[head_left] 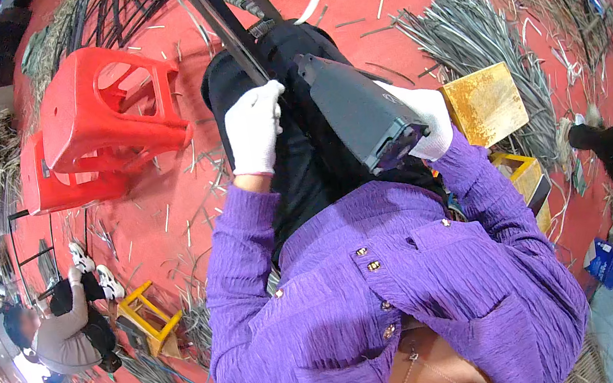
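Observation:
My left hand (pixel 257 129), in a white glove, is closed at the lower end of a long black bar (pixel 225 27) that slants up and away over my lap. Another dark bar runs beside it, with a short stretch of grey strip (pixel 241 3) wound between them. My right hand (pixel 425 118), gloved too, grips a dark grey, boxy hand-held tool (pixel 358 110) from its right side. That tool lies slantwise above my right thigh, its narrow end toward the bars; its exact kind cannot be made out. Most of the right fingers are hidden behind it.
Red plastic stools (pixel 67 107) stand at the left. On the right are a pile of grey strips (pixel 486 49) and a worn yellow-topped stool (pixel 486 105). Black frames (pixel 113 15) lie at the far left. Scraps litter the red floor. Another person (pixel 68 335) sits at lower left.

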### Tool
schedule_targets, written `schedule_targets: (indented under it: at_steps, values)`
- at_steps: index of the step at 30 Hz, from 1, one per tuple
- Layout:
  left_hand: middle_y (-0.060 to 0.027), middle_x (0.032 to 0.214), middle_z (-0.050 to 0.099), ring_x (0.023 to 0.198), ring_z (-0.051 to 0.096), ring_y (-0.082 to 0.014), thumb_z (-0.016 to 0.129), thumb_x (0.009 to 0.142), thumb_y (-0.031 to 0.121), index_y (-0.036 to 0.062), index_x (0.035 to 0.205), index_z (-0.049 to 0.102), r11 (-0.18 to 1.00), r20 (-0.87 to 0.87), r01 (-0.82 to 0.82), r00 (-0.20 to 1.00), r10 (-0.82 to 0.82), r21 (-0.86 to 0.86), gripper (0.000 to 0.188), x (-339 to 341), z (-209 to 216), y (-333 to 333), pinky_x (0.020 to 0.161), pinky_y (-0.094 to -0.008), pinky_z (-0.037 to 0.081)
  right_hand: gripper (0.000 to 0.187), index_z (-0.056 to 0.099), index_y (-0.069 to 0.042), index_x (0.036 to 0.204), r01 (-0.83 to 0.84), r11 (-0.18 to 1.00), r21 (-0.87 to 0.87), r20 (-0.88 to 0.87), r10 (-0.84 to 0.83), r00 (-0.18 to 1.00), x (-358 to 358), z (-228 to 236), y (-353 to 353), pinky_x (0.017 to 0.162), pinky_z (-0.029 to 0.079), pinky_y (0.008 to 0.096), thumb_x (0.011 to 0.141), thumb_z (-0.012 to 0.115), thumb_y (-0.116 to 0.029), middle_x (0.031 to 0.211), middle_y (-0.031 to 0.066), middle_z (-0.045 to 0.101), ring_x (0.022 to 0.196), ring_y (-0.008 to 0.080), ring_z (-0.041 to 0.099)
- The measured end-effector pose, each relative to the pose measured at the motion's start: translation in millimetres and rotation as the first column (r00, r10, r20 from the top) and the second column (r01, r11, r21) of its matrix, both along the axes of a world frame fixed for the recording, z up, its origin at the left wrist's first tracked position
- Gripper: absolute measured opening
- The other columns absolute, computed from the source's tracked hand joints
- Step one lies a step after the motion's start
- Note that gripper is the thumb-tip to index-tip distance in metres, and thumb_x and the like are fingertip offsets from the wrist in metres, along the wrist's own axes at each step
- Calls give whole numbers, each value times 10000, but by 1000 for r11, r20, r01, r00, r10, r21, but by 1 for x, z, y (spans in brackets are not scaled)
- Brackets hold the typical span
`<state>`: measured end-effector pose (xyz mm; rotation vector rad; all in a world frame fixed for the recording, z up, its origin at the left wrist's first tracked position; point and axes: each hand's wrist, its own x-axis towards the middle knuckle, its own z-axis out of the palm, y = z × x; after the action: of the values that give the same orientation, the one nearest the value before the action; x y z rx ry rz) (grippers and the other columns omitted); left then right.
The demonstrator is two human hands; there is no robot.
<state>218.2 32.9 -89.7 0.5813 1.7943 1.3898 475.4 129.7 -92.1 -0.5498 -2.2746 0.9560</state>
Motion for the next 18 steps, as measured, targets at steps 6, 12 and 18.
schedule_targets:
  at_steps: [6,12,18]
  values:
    - [-34,798,631,675,541,-124,499,1024,163,0,980,674,860,-557,-47,744,369,508,243,-116,66,28,653,-302,469,635,619,-26,1293,67,978,-200,-99,-88,991,-4,-23,0,847,553,334,687,789,-115,1091,182,715,976,283,726]
    - [2,825,656,722,602,-100,572,1015,220,19,1077,680,628,-730,477,44,682,615,236,-215,236,142,673,-250,492,569,630,-8,1273,160,923,-349,-145,-222,964,-13,-37,-3,831,550,320,728,770,-90,1058,174,724,951,248,734]
    - [39,797,615,696,550,-73,585,1009,213,54,1036,683,571,-537,389,837,110,723,188,-220,304,178,650,-236,450,569,634,-16,1268,167,957,-239,-91,-194,977,-9,-14,-11,811,554,324,719,760,-97,1009,204,719,931,280,739]
